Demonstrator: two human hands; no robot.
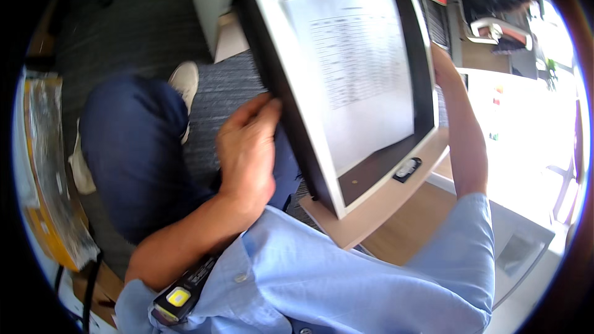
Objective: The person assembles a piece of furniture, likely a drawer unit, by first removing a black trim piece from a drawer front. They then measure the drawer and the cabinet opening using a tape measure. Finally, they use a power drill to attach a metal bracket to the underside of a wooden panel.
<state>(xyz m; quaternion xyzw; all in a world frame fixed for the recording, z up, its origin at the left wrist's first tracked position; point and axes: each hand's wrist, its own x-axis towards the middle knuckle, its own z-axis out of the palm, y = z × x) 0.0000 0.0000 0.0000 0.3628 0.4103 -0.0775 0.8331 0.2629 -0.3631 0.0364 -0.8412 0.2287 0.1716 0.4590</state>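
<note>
A shallow drawer (311,120) with pale rims, dark inner walls and a light wood front panel (356,229) is held up tilted before me. My left hand (247,145) grips its left side, fingertips partly hidden behind the dark wall. On the far right side, my right hand (443,67) holds the opposite wall, most of its fingers out of sight. Inside lies a white printed sheet (365,80), slightly curled at its edges. A small dark and silver fitting (407,170) is set near the front panel.
A pale cabinet (207,6) stands behind the drawer. Wrapped flat packages (52,167) lean at the left. A bright white table (507,124) and a chair (495,28) are at the right. My knee (133,148) rises over the dark carpet (130,37).
</note>
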